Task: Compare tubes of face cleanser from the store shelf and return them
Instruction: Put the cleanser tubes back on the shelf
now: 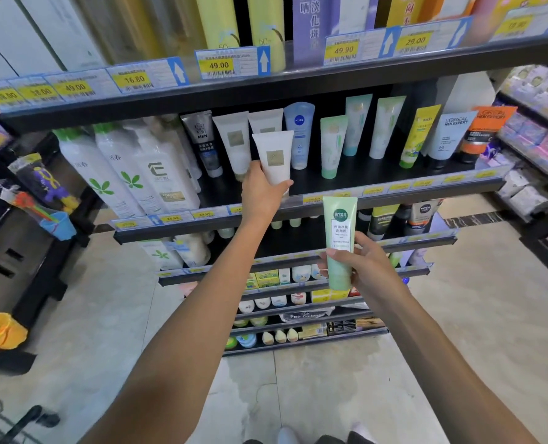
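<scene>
Store shelf w/ rows of cleanser tubes fills the view; both arms reach toward it. Judging by the pose, the step in hand is either lifting the white tube off the shelf or setting it back. Can't tell which. To do it well: keep it upright, cap down, line it up w/ the matching white tubes just behind, avoid knocking the Nivea tube beside it. Left hand grips the white tube's lower end, fingers curled round it, thumb on the left side. Right hand holds the green tube lower and nearer, well off the shelf, label facing the camera; thumb across the front, fingers wrapped behind.
</scene>
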A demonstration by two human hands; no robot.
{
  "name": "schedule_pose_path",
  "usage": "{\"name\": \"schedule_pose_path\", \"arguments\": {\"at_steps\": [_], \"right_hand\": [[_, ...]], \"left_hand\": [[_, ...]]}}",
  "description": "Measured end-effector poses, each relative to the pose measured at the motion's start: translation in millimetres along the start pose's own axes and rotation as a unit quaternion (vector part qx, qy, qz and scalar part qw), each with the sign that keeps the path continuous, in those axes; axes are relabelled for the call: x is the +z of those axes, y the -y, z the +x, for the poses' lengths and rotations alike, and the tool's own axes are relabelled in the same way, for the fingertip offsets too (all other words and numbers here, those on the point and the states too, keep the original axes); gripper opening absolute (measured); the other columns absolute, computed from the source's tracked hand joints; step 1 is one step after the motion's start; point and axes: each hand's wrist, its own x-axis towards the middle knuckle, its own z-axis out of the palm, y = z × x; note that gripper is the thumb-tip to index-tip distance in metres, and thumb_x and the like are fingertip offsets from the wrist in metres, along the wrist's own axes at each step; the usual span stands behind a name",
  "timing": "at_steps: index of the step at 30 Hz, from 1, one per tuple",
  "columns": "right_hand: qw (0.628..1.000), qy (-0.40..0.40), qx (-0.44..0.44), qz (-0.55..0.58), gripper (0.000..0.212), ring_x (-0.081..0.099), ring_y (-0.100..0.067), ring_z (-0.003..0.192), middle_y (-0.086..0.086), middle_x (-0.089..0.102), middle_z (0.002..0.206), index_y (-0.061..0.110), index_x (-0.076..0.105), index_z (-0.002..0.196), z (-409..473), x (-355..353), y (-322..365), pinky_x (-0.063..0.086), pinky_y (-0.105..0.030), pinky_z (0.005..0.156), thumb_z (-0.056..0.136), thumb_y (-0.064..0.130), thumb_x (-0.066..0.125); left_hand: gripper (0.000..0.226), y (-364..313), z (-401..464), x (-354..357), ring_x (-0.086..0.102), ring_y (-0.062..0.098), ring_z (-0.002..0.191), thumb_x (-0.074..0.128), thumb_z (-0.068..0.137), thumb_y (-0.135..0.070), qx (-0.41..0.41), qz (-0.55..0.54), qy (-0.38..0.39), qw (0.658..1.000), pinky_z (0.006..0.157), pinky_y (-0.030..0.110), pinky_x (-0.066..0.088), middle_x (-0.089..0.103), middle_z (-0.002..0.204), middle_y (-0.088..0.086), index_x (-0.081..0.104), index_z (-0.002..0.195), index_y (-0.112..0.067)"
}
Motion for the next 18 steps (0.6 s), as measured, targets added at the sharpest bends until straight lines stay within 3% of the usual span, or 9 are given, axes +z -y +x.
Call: {"name": "schedule_pose_path", "arguments": {"at_steps": [4,9,14,18], "right_hand": [[1.000,-0.016,0.011,0.004,0.043,0.076,-0.033,0.094,-0.012,0.076,0.111,0.019,0.059,0.129,-6.8,0.9,-11.8,0.060,-0.050,0.089,0.091,0.010,0.074],[0.999,-0.020,0.045,0.012,0.047,0.075,-0.036,0.094,-0.015,0.077,0.104,0.018,0.057,0.132,-10.5,0.1,-37.7,0.059,-0.052,0.091,0.089,0.007,0.074],[0.997,-0.003,0.075,-0.005,0.046,0.075,-0.034,0.095,-0.015,0.077,0.105,0.014,0.057,0.134,-2.0,1.2,-55.1,0.062,-0.039,0.073,0.091,0.006,0.073],[0.996,0.020,0.082,-0.035,0.045,0.075,-0.033,0.092,-0.016,0.076,0.109,0.015,0.056,0.133,20.8,2.5,-67.8,0.062,-0.041,0.076,0.092,0.008,0.073]], "left_hand": [[0.066,10.9,-12.8,-10.7,0.056,0.019,0.124,0.083,0.083,-0.031,0.013,0.003,-0.019,1.000,0.104,0.038,0.049,0.057,0.134,0.005,0.050,0.137,-0.012],[0.044,35.1,-75.8,-32.3,0.056,0.012,0.114,0.074,0.093,-0.029,0.092,0.011,-0.066,0.994,0.101,0.032,0.050,0.060,0.121,0.000,0.055,0.130,-0.013],[0.034,82.8,-129.7,-27.2,0.060,0.016,0.112,0.068,0.098,-0.029,0.063,0.096,0.006,0.993,0.096,0.031,0.049,0.063,0.120,0.001,0.061,0.126,-0.012],[0.041,124.6,-136.7,-10.8,0.062,0.022,0.114,0.066,0.099,-0.032,0.004,0.184,0.063,0.981,0.092,0.032,0.048,0.063,0.127,0.004,0.061,0.134,-0.012]]}}
